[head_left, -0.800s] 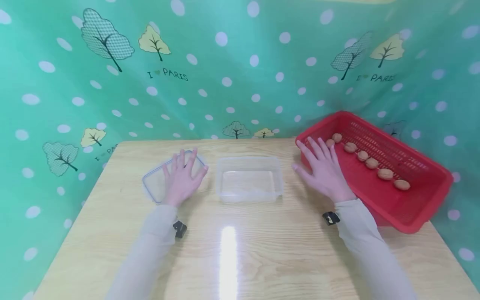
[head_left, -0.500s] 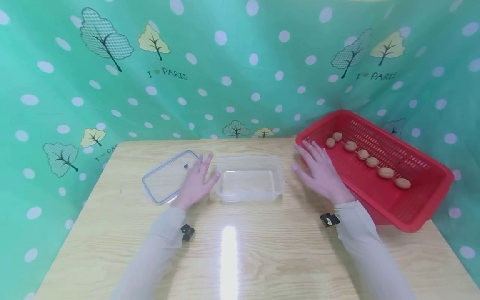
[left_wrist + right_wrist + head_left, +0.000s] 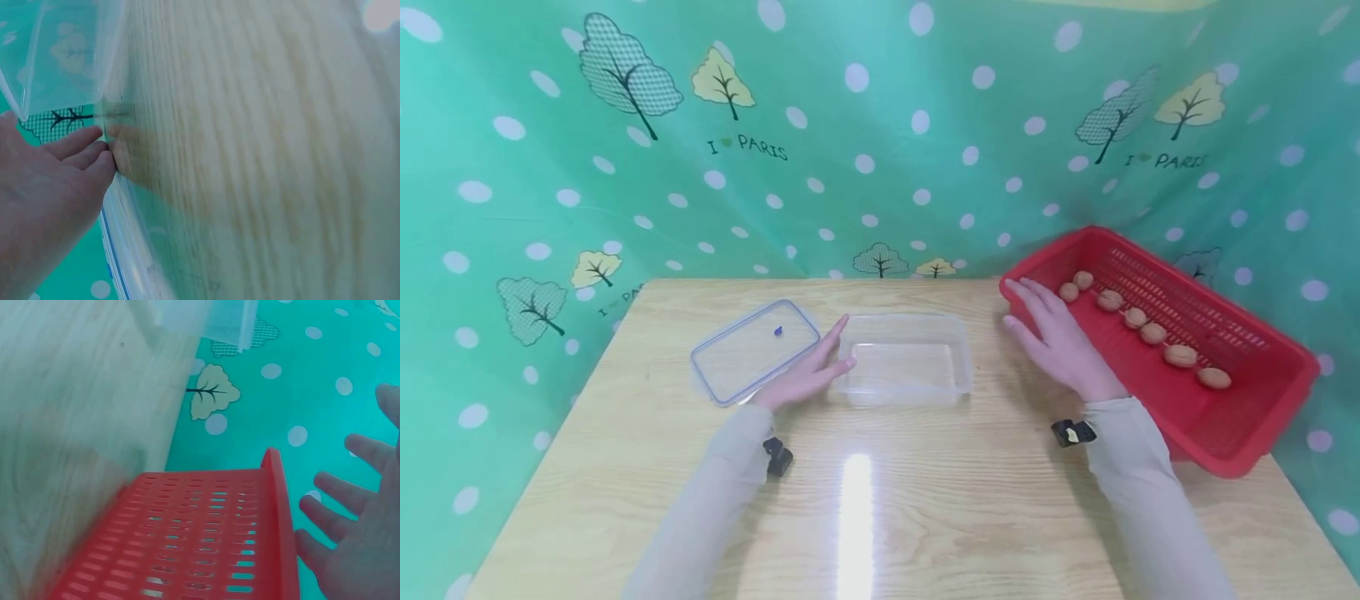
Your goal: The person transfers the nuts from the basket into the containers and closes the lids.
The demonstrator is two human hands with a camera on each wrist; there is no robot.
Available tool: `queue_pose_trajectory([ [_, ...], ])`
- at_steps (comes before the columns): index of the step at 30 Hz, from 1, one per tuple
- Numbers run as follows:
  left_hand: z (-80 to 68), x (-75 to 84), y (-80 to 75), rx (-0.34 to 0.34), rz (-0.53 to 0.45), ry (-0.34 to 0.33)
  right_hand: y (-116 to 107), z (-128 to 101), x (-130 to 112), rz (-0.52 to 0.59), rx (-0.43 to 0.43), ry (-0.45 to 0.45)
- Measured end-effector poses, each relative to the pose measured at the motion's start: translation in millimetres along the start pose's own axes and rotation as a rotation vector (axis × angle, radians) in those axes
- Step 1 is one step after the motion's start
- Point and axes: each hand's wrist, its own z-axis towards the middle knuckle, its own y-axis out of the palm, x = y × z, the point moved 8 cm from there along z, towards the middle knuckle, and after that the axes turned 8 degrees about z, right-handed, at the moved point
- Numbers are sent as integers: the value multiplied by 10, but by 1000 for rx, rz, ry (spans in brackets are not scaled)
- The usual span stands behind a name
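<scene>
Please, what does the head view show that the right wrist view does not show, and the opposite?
Only the head view shows the walnuts in a row, the flat clear lid, the left hand touching the clear container, and both sleeves. Only the right wrist view shows the slotted outer wall of the red basket from close by. Both show the basket, the wooden table, the green curtain and the right hand, fingers straight, at the basket's rim.

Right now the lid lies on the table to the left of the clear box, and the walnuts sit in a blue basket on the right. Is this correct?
Not quite: the basket is red, not blue, as the head view shows. The lid does lie left of the clear box, and the walnuts sit in the basket on the right.
</scene>
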Motion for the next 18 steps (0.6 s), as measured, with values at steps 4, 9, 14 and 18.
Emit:
queue_pose_trajectory([
  [4, -11, 64, -6, -23, -6, 5, -77, 7, -6, 22, -25, 34],
  [9, 47, 62, 26, -36, 81, 45, -221, 19, -22, 18, -40, 51],
  [14, 80, 117, 33, -65, 149, 67, -375, 47, -99, 42, -51, 36],
  [18, 85, 155, 25, -73, 147, 70, -544, 68, -179, 39, -60, 34],
])
